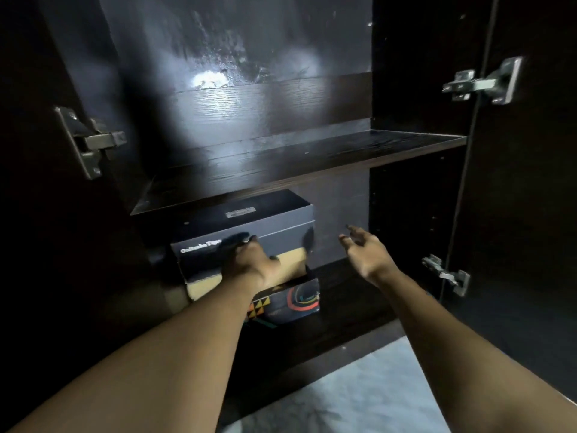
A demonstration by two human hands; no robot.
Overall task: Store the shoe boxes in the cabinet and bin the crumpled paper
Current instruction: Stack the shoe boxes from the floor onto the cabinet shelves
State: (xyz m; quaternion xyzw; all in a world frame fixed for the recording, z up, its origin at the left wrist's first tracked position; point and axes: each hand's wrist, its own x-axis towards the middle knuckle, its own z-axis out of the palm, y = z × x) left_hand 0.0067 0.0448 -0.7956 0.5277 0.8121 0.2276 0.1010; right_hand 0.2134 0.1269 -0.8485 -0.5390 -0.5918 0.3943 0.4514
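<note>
Though dim, smooth rectangular shoe box [243, 220]

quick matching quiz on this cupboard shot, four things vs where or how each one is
1 left hand
2 right hand
3 dark grey box
4 patterned box

a underneath the other box
b fingers spread, touching nothing
c on the dark grey box's front
d top of the stack

Pairs: 1-c, 2-b, 3-d, 4-a

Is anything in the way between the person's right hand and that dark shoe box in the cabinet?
Nothing visible. The right hand hangs open just right of the dark shoe box, with only a clear gap between them. The left hand is on the box's front.
</note>
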